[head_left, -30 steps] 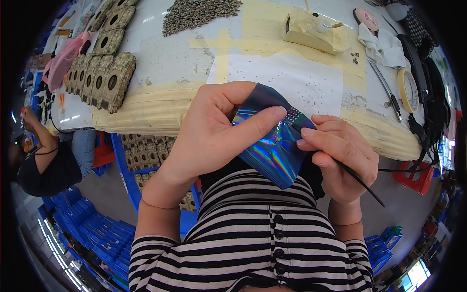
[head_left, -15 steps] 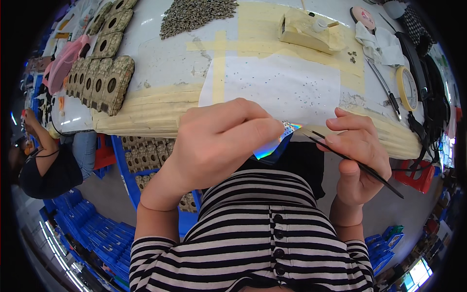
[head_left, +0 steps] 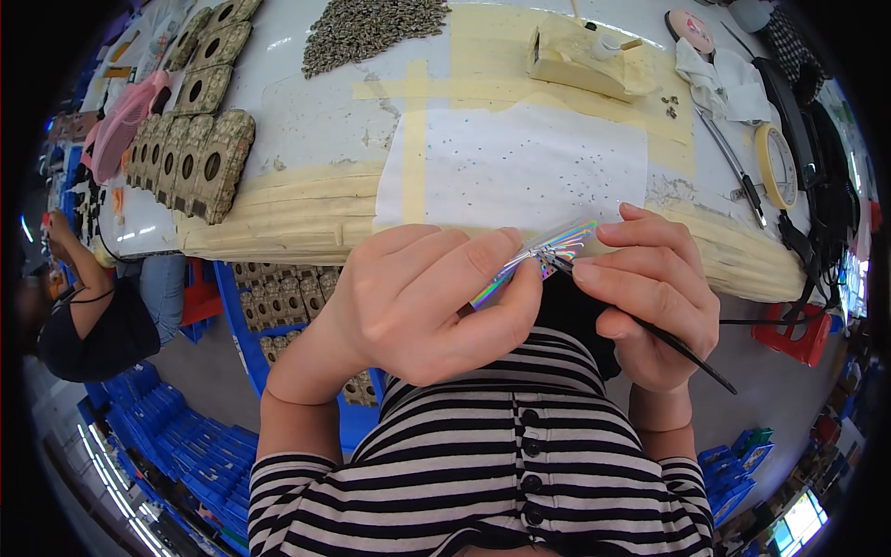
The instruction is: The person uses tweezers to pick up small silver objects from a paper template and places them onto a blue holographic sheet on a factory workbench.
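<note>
My left hand (head_left: 418, 302) is closed, pinching a small shiny rainbow-coloured sheet (head_left: 574, 239) between thumb and forefinger. From the other side, my right hand (head_left: 664, 297) grips thin black tweezers (head_left: 685, 351). Their tips reach the sheet near my left thumb; whether anything sits between them is too small to tell. Both hands are above my lap, at the table's near edge. Just beyond them lies white paper (head_left: 510, 130) sprinkled with tiny dark and bluish specks.
Camouflage-patterned cases with round holes (head_left: 206, 167) stand in rows at left, beside a pink basket (head_left: 121, 130). Small metallic pieces (head_left: 362, 37) are heaped at the back. A tape-covered box (head_left: 589, 65), tape roll (head_left: 776, 167) and pen (head_left: 735, 167) are on the right.
My right hand has moved left and slightly down, bringing the tweezers onto the sheet. The sheet is now tilted differently, and my left thumb has bent lower.
</note>
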`<state>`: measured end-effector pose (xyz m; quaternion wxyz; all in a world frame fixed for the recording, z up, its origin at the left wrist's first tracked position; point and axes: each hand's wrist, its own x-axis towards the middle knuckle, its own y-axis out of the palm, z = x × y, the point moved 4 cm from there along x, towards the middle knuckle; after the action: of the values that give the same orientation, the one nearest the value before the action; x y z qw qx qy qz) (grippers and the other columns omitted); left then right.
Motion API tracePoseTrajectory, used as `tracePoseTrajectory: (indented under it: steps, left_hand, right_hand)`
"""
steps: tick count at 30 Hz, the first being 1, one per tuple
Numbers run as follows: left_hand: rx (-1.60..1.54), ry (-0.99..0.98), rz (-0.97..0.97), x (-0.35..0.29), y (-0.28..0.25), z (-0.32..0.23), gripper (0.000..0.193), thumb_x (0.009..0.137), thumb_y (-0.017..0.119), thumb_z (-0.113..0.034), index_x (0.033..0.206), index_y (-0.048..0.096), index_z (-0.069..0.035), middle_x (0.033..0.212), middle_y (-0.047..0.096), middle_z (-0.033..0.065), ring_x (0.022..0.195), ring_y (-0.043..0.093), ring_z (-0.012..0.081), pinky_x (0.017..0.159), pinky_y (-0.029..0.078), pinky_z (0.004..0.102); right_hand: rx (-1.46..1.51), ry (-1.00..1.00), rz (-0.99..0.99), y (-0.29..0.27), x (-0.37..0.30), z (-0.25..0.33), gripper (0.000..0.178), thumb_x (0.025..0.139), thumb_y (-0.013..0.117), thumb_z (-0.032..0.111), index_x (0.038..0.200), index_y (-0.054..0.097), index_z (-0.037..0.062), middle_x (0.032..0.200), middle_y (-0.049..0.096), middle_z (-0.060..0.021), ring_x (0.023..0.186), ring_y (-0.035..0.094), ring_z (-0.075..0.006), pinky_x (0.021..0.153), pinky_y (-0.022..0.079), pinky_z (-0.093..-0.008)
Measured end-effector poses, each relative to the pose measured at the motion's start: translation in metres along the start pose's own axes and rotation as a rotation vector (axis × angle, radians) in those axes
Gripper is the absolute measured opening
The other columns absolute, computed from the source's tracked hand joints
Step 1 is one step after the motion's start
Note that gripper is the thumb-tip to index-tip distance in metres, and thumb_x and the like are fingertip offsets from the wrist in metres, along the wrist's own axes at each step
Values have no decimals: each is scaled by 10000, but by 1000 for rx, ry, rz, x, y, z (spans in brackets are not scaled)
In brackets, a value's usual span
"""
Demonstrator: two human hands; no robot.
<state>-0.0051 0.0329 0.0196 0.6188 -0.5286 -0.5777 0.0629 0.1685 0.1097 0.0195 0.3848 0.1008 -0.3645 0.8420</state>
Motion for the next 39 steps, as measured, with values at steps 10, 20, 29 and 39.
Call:
tracePoseTrajectory:
  steps: [10, 20, 29, 39]
  left_hand:
    - [-6, 13, -13, 0, 0, 0, 213, 622, 691, -87, 831, 669, -52, 874, 642, 115, 548, 578, 125, 439, 428, 227]
    - [-43, -21, 15, -1, -3, -2, 231, 693, 746, -38, 919, 702, -47, 900, 662, 123, 581, 612, 162, 450, 449, 245]
    - [-36, -11, -1, -2, -1, -3, 228, 685, 751, -43, 907, 702, -58, 901, 663, 123, 574, 606, 155, 450, 445, 241]
    - [-185, -99, 31, 4, -7, 2, 208, 640, 732, -74, 843, 691, -64, 810, 647, 85, 572, 610, 160, 465, 465, 256]
  right_hand:
    - [14, -8, -2, -4, -1, 0, 299, 765, 759, 298, 1004, 751, 119, 917, 708, -27, 982, 639, -245, 952, 497, -463]
    - [11, -14, -13, 0, 1, 1, 294, 768, 754, 299, 1002, 754, 121, 914, 709, -25, 980, 643, -237, 953, 496, -464]
    - [34, -9, -16, 0, 1, -3, 269, 789, 742, 286, 979, 752, 97, 897, 720, -32, 949, 652, -245, 943, 493, -455]
    - [265, 328, -246, -13, -9, -28, 173, 946, 598, 82, 961, 695, -61, 906, 645, -121, 830, 621, -159, 746, 520, -248]
